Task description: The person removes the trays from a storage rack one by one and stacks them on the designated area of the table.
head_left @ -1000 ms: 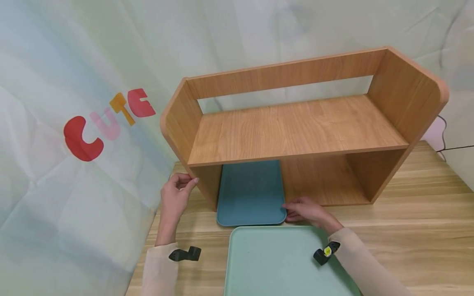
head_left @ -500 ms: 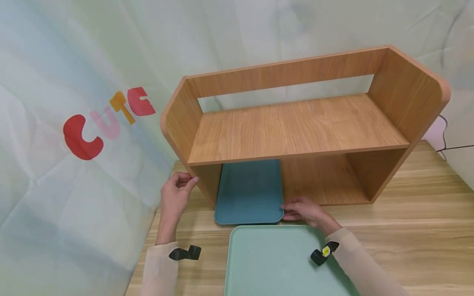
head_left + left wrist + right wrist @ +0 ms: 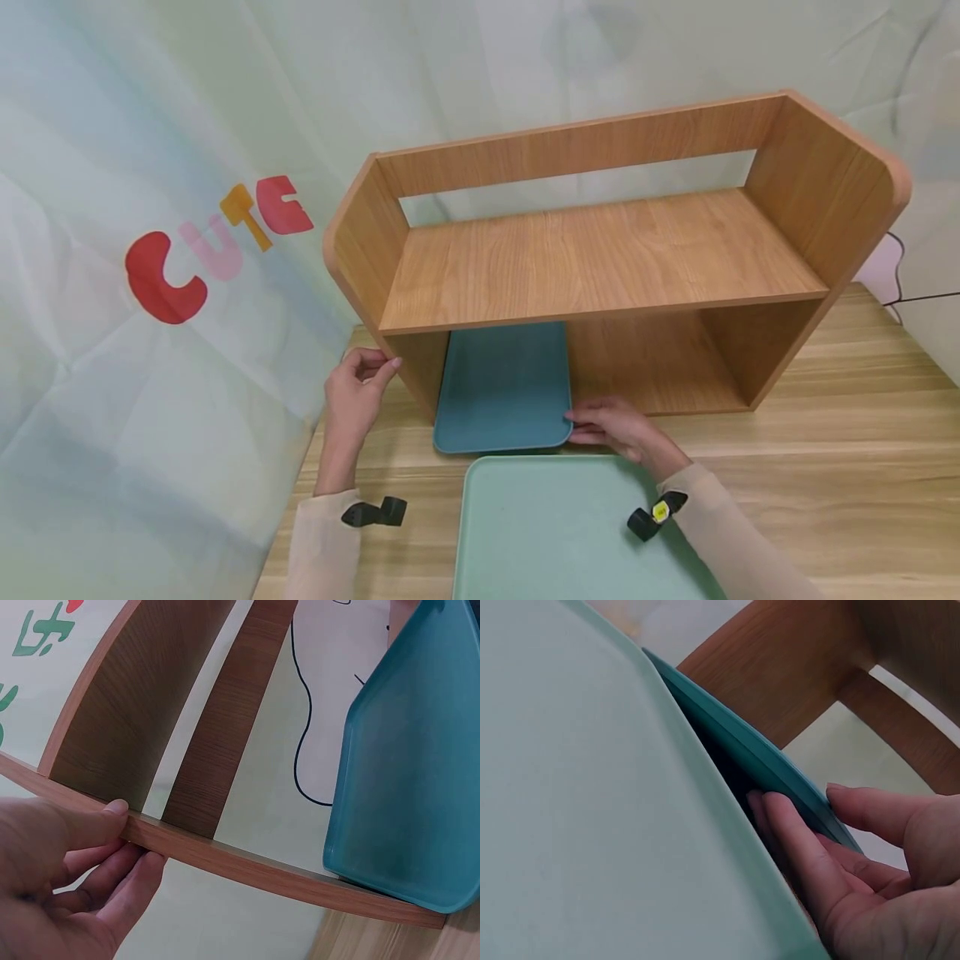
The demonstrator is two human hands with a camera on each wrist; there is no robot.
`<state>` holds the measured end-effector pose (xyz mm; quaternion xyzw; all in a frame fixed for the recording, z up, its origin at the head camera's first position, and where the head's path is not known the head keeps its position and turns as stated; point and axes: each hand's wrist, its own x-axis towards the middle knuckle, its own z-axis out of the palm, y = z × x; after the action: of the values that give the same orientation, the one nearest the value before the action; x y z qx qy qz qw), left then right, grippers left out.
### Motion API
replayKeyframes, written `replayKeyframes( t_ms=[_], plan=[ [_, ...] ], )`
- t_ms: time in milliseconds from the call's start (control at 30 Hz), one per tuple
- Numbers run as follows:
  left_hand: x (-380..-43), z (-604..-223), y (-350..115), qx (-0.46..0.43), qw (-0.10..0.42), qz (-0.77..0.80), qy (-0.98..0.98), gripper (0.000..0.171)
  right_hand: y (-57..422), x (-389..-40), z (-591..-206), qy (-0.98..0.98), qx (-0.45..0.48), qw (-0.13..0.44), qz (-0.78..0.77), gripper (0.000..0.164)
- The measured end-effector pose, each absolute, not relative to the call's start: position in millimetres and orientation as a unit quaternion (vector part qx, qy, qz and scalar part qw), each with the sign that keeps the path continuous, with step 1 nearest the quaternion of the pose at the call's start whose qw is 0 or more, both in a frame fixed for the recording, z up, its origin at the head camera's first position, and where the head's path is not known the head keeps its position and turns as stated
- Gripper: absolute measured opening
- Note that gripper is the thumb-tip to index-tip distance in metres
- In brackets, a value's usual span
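A two-level wooden shelf (image 3: pixel 600 258) stands on the table. My left hand (image 3: pixel 356 396) pinches the front edge of its left side panel, thumb (image 3: pixel 116 808) on one face and fingers on the other. In the lower level, at the left, lies a blue tray (image 3: pixel 502 392) whose front end sticks out past the shelf. With my right hand (image 3: pixel 618 425) I hold the tray's front right corner. The right wrist view shows the thumb (image 3: pixel 855 808) at its rim and fingers reaching beneath. The shelf's upper board hides the tray's back end in the head view.
A light green tray (image 3: pixel 570 525) lies on the wood-grain table (image 3: pixel 832 492) just in front of the blue one, under my right forearm. A pale curtain (image 3: pixel 187 417) with coloured letters hangs at the left and behind the shelf.
The blue tray's front end has shifted slightly left and back, my right hand moving along with it. My left hand stays at the side panel.
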<state>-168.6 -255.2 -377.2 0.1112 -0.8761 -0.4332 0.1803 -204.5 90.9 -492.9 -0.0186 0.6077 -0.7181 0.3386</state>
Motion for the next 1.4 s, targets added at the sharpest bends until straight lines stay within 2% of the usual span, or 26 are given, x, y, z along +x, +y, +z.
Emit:
replayKeyframes(
  t_ms=[667,1400],
  plan=[
    [-168.0,-378.2,-255.5,0.102,0.191,-0.433,-0.875,0.022,83.2,-198.9,-485.6,0.604,-0.023,0.316,-0.731,0.043],
    [-168.2,-378.6,-255.4,0.104,0.188,-0.431,-0.877,0.022,76.8,-194.7,-484.7,0.639,-0.005,0.263,-0.723,0.042]
  ],
)
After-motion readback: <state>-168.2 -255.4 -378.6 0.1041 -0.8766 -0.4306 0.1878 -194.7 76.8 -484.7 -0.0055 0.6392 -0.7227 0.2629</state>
